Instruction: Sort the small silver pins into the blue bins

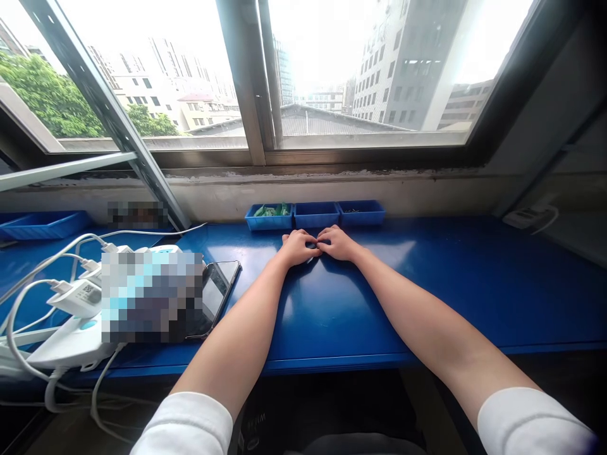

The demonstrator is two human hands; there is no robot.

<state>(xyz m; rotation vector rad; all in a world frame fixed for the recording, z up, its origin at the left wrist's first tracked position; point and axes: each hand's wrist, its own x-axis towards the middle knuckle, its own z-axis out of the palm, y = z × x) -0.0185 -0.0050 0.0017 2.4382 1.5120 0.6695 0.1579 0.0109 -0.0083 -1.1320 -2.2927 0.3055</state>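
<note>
A: What do the hands have?
B: The left hand (298, 247) and right hand (337, 243) rest curled on the blue desk (379, 303), fingertips meeting; I can't tell if they pinch anything.
A: And the trays?
B: Three blue trays (315, 222) sit just beyond, untouched: green pieces (271, 212) in the left, small dark bits (351, 210) in the right.

Looks like a small workshop or assembly stn on an upper floor of a city bldg. Long blue workbench (427, 284) runs along a big window (360, 76), w/ small blue parts trays (315, 215) lined up at the back. White chargers (76, 297) & a phone (220, 294) on left. Office blocks (403, 63) outside.
</note>
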